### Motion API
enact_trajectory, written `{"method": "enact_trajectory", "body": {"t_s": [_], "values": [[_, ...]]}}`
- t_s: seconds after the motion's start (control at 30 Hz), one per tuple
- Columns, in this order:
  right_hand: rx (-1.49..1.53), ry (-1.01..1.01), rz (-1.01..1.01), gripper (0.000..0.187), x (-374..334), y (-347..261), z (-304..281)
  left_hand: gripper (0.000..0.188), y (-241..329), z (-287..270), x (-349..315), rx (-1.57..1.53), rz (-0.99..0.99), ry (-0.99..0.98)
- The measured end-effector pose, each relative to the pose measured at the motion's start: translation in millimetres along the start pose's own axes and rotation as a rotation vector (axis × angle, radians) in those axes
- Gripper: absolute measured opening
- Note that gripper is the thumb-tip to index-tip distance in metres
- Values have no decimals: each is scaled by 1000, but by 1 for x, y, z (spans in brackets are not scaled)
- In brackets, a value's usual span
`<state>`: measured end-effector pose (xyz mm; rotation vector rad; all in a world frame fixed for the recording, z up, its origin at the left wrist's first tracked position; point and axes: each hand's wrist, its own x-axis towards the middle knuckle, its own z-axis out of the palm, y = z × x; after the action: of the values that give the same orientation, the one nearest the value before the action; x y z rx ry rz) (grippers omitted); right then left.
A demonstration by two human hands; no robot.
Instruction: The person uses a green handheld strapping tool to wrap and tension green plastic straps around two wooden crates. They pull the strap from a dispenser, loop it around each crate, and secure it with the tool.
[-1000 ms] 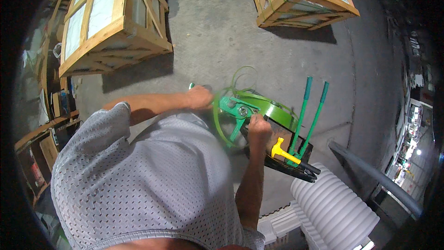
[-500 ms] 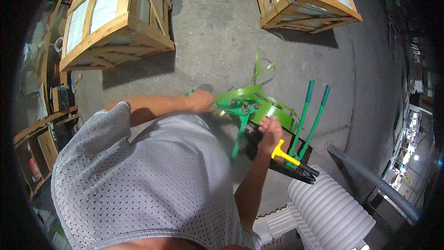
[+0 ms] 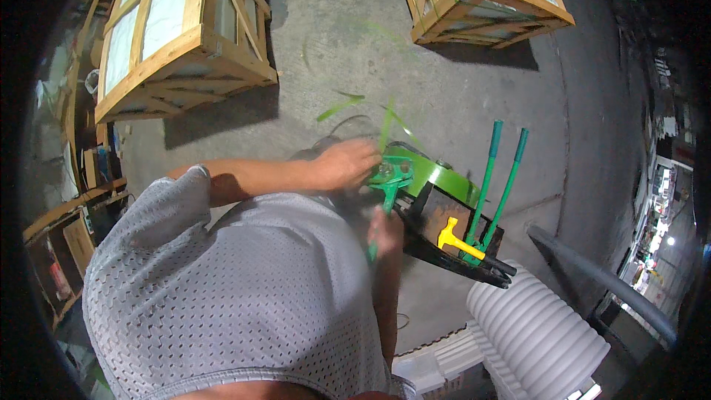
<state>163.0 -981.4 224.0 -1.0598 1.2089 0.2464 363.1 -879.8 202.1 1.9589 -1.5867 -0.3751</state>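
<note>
A green strapping tool point(image 3: 393, 171) sits in front of my body, its long handle angled down toward me. My right hand point(image 3: 387, 228), blurred by motion, is closed on that handle. Beside the tool's head, my left hand point(image 3: 348, 164) has its fingers curled together; what they hold is hidden. A loose length of green strap point(image 3: 386, 129) rises next to those fingers, smeared by motion. Just right of the tool lies a coil of green strap point(image 3: 444, 180). A black carrier point(image 3: 437, 254) holds a yellow hammer point(image 3: 459, 243) and a tool with two long green handles point(image 3: 496, 185).
Wooden crates with white-wrapped contents stand at far left point(image 3: 185, 48) and far right point(image 3: 485, 11) on the concrete floor point(image 3: 326, 52). A ribbed white roll point(image 3: 537, 326) is near me at the right, with a grey pole point(image 3: 603, 274) beyond. Shelving point(image 3: 67, 215) lines the left.
My right hand has moved left from near the strap coil onto the tool's handle. My left hand has shifted right, up to the tool's head. The loose strap has swung about.
</note>
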Motion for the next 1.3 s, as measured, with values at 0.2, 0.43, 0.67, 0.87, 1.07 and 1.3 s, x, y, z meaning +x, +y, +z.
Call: {"method": "enact_trajectory", "body": {"t_s": [0.2,0.43,0.67,0.87,1.07,1.3], "values": [[-164,21,-47,21,-24,5,12,52,-18,16,-5,141,161,-105],[-101,53,-13,24,-30,7,17,33,-22,39,-11,142,218,-108],[212,20,45,23,-22,16,16,20,-13,47,-13,150,302,-169],[367,6,122,19,-25,2,20,15,-5,53,-9,15,39,-251],[531,21,53,15,-20,-15,33,17,3,52,9,-130,-156,6],[386,132,-52,16,-19,-40,44,19,-5,42,24,-289,-220,136]]}}
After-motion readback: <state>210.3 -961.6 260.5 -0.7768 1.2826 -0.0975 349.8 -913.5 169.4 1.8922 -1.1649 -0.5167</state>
